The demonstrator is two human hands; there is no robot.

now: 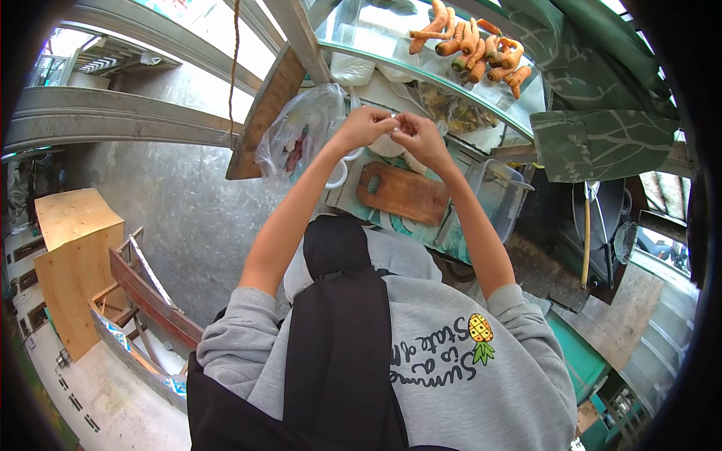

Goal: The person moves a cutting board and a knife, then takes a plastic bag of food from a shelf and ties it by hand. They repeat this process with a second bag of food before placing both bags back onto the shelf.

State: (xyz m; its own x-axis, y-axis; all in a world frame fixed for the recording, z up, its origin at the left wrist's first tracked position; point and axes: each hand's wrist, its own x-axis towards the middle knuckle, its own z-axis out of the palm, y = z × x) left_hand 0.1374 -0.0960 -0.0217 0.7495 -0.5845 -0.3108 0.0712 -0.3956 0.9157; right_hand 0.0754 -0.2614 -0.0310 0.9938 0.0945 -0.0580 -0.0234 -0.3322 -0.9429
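My left hand (367,128) and my right hand (421,140) meet above the work surface, fingertips pinched together. A small whitish bit shows between them, too small to name. Under the hands is a pale round container (386,146), partly hidden by them. A wooden cutting board (404,195) with a handle hole lies nearer to my body. Left of it stands a small white tub (338,175). Beside my left wrist, a clear plastic bag (301,124) holds reddish pieces.
Several carrots (477,49) lie on a glass shelf beyond my hands. A clear plastic bin (500,192) is right of the board. Metal rails (113,116) run at the left, and a green patterned cloth (602,143) hangs at the right. A plywood box (79,263) stands at lower left.
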